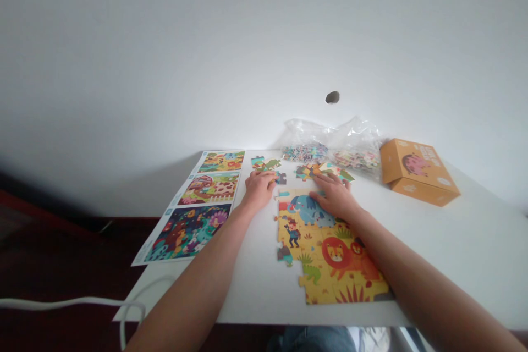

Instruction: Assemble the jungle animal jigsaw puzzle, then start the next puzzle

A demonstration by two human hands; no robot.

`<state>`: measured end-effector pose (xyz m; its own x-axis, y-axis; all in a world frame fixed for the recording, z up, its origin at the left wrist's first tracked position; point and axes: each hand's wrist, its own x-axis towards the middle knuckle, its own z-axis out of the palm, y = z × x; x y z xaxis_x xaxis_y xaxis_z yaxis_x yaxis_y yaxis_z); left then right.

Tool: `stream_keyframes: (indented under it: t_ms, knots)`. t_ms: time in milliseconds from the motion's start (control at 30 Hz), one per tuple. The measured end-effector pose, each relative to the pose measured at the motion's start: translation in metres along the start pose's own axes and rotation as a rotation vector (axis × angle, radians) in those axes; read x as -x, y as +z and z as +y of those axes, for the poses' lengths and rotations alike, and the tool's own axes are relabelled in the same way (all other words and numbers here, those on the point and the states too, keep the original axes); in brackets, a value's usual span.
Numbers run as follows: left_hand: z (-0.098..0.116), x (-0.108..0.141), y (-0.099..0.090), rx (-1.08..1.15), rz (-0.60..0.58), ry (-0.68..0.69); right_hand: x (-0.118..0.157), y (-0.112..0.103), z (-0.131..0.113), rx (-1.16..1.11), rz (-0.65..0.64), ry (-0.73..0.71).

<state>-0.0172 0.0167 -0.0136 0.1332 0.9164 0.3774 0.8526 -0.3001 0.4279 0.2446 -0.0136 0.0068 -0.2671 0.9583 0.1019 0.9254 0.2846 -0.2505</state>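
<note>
A partly joined jigsaw puzzle (317, 247) lies on the white table, showing elephants, lions, a crocodile and a small figure on yellow ground. Its lower left edge is stepped. My left hand (259, 190) is beyond the puzzle's upper left corner, fingers curled down on a puzzle piece (281, 178) that they partly cover. Fingers of my right hand (336, 195) are stretched out over the puzzle's upper right part, with the thumb by the blue elephant. Just past its fingertips are loose puzzle pieces (304, 171). More loose pieces (258, 161) lie beyond my left hand.
A picture sheet (192, 228) with three printed scenes lies at the left. Clear bags of pieces (305, 151) rest against the wall, beside an orange box (421, 170). A white cable (82, 301) loops near the table's front left corner. The wall has a dark hole (332, 97).
</note>
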Motion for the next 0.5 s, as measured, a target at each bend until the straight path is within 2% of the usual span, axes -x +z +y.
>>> stream_keyframes:
  t_ms: [100,167,300,400,500]
  knots:
    - [-0.003,-0.001,0.002,0.010,0.024,0.015,0.002,0.001,-0.005,-0.023,-0.007,-0.074]
    - [-0.006,-0.002,0.004,0.012,0.041,0.031,0.002,0.001,-0.006,-0.038,0.048,-0.037]
    - [-0.013,-0.003,0.007,0.011,0.082,0.051,0.001,-0.005,0.001,-0.005,0.178,0.219]
    - [-0.014,-0.004,0.006,0.015,0.095,0.052,0.000,-0.009,0.009,0.051,0.175,0.385]
    - [-0.011,-0.004,0.004,0.031,0.083,0.076,-0.002,-0.011,0.016,0.058,0.162,0.455]
